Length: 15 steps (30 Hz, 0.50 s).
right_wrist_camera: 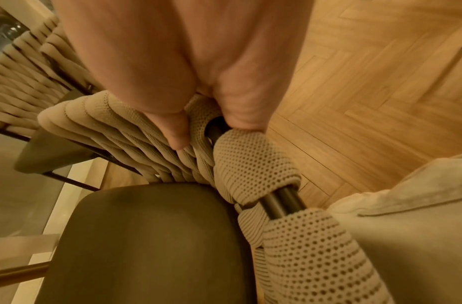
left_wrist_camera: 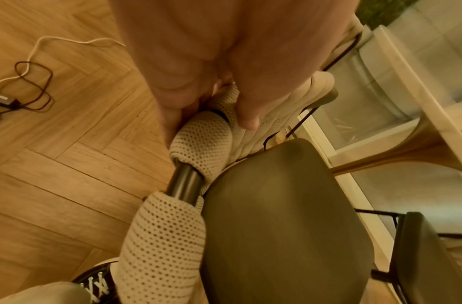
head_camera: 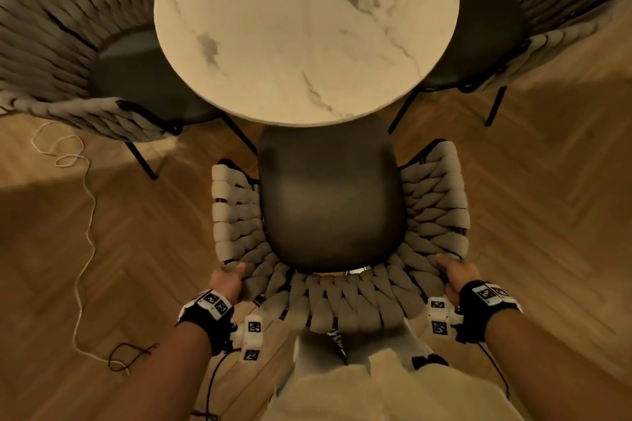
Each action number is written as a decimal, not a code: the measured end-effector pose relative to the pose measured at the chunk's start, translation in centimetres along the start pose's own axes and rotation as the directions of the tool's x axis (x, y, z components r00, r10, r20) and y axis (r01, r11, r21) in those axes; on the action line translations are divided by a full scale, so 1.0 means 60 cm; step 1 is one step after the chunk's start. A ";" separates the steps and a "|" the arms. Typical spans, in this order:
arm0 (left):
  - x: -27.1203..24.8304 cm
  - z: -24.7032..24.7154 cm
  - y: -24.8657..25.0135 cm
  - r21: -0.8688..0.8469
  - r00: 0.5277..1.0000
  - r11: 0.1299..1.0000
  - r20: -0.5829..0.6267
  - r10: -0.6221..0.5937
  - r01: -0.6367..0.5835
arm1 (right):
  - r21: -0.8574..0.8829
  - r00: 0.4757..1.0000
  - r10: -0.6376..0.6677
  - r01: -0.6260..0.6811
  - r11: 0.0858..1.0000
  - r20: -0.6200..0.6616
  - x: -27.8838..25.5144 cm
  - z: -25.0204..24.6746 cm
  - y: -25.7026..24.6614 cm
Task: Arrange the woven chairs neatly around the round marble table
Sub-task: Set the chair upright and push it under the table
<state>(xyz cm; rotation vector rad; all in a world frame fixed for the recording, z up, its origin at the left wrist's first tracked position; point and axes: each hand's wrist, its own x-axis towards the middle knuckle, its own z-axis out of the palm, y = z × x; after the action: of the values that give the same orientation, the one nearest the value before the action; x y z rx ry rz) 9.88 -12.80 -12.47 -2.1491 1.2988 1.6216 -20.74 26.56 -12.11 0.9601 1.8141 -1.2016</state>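
A round white marble table (head_camera: 304, 27) fills the top centre. Directly below me stands a woven chair (head_camera: 342, 301) with beige braided back and a dark seat (head_camera: 330, 202), whose front edge tucks under the table rim. My left hand (head_camera: 227, 278) grips the chair's top rail at its left rear corner, fingers and thumb wrapped round the woven frame (left_wrist_camera: 198, 133). My right hand (head_camera: 456, 275) grips the right rear corner the same way (right_wrist_camera: 250, 156). A second woven chair (head_camera: 58, 55) sits left of the table, a third (head_camera: 561, 7) on the right.
Herringbone wood floor (head_camera: 530, 215) lies all around. A white cable (head_camera: 87, 215) snakes across the floor on the left, ending in a dark tangled cord (head_camera: 126, 355) near my left arm. My light trousers and a dark laced shoe (left_wrist_camera: 94, 286) are just behind the chair.
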 end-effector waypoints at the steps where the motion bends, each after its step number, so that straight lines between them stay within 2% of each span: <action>1: -0.017 0.003 0.021 0.000 1.000 1.000 -0.012 -0.001 0.001 | -0.004 1.000 -0.007 0.007 1.000 0.004 -0.007 0.007 -0.015; 6: -0.024 0.017 0.096 0.075 0.996 0.997 -0.085 0.016 -0.009 | 0.008 0.997 -0.062 0.062 0.998 0.042 -0.028 0.051 -0.096; 10: -0.016 0.025 0.139 0.058 0.992 0.998 -0.126 0.019 -0.011 | -0.007 0.998 -0.030 0.030 1.000 0.056 -0.014 0.069 -0.145; 13: -0.020 0.031 0.141 0.056 0.991 0.998 -0.132 -0.008 0.016 | -0.016 0.997 -0.045 0.046 0.999 0.063 -0.018 0.069 -0.143; 15: -0.025 0.035 0.128 0.066 0.987 0.998 -0.160 0.006 0.004 | 0.016 0.993 -0.045 0.044 0.999 0.110 -0.019 0.067 -0.129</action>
<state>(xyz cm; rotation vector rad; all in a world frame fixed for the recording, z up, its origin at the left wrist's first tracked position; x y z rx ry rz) 2.93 -15.51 -9.30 -2.2794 1.3763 1.4096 -26.35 20.38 -9.28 0.8475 1.7499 -1.2705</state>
